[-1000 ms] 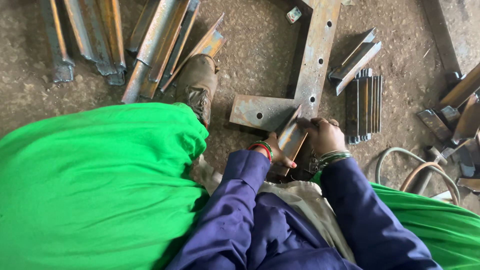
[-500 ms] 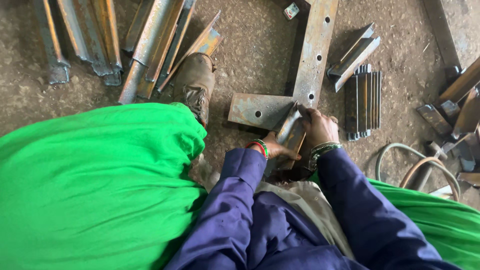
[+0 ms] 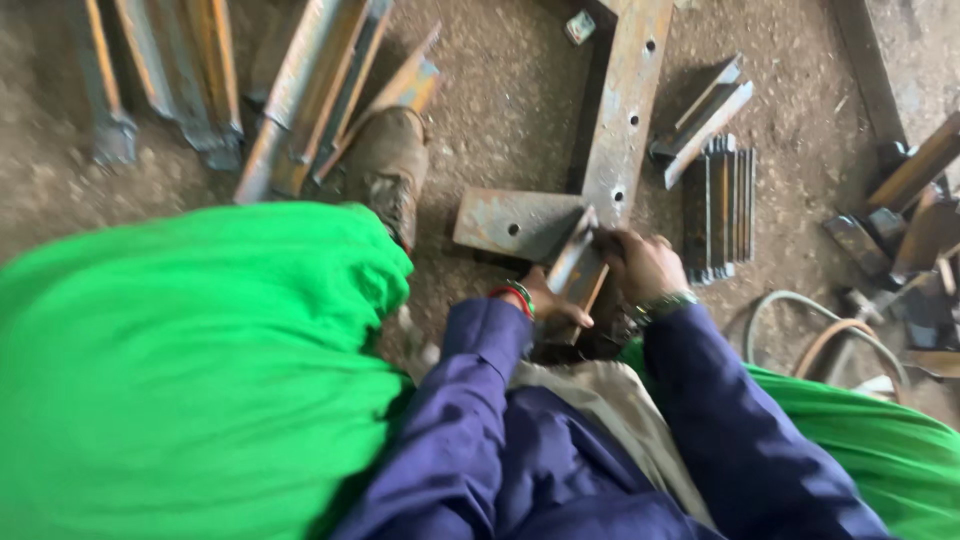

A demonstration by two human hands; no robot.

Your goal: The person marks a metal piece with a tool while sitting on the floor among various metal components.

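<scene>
both hands have drawn in closer around the short steel angle piece (image 3: 577,272) since the earlier frame, the right hand (image 3: 645,265) shifting from its far end toward the upper edge, while the piece itself stands in much the same spot beside the drilled plates.

head view: the left hand (image 3: 545,305), with red and green bangles at the wrist, is wrapped around the lower end of the angle piece, fingers closed on it. the right hand, wearing a dark bracelet, grips the upper right side of the same piece, its fingers curled over the edge. the piece is rusty, tilted, and its top end touches the corner where a flat drilled plate (image 3: 515,222) meets a long drilled flat bar (image 3: 625,100) that runs up and away on the dirt floor (image 3: 500,90). both sleeves are dark blue; bright green cloth (image 3: 180,370) covers the knees on either side. a worn brown boot (image 3: 388,170) rests on the floor just left of the flat plate. beyond the boot lies a bundle of long steel angle sections (image 3: 300,90), and more lie further left. right of the long bar sit two short angle offcuts (image 3: 705,115) and, just below them, a stack of thin plates standing on edge (image 3: 722,205). a hose (image 3: 800,330) curves over the ground at the right, near more steel scraps (image 3: 900,220) by the frame's edge.
</scene>
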